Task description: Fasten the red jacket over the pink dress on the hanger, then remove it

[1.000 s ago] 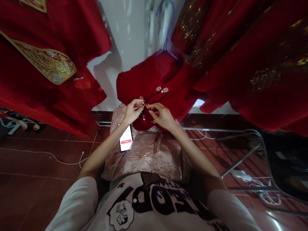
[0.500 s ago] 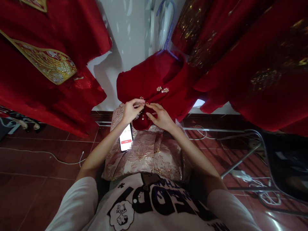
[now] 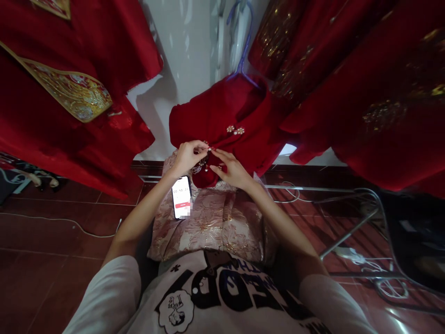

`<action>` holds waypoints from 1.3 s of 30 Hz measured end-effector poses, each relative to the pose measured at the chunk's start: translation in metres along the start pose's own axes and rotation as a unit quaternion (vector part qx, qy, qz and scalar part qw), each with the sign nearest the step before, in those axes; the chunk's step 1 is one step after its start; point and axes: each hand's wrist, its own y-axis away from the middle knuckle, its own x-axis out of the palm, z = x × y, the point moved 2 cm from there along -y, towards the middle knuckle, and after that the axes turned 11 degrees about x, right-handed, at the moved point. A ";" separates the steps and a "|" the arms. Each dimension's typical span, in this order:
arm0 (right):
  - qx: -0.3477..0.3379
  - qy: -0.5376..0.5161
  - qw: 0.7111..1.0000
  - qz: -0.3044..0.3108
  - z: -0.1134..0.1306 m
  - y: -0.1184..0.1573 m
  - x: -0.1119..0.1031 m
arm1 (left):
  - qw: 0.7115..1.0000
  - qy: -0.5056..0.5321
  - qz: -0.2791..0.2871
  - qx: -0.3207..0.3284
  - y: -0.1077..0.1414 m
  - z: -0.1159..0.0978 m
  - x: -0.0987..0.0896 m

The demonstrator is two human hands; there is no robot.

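Note:
A red velvet garment [image 3: 208,109] on a purple hanger [image 3: 247,39] has its lower part over my lap. Pearl and gold flower-shaped ornaments [image 3: 235,130] decorate its front. My left hand [image 3: 187,157] is closed, thumb and fingertips pinching a small pearl ornament [image 3: 209,149] near the garment's lower edge. From the other side, my right hand [image 3: 232,169] reaches the same ornament with its extended fingertips; its thumb stands apart, lower down. Beaded strands [image 3: 202,162] hang partly hidden behind my left fingers.
Pink-gold brocade cloth [image 3: 212,227] covers my lap, with a phone [image 3: 181,197] showing a timer on it. Red embroidered garments [image 3: 79,97] hang at left and more red garments [image 3: 330,102] at right. A metal-framed chair [image 3: 385,222] and white cables [image 3: 391,283] are at right.
My left hand and forearm have shifted slightly left, showing more of the phone screen. My right hand stays nearly in place, fingertips still at the ornament.

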 end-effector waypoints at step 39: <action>0.136 -0.148 0.979 0.046 -0.020 -0.003 -0.008 | 0.947 0.264 0.019 -0.182 0.063 0.026 0.053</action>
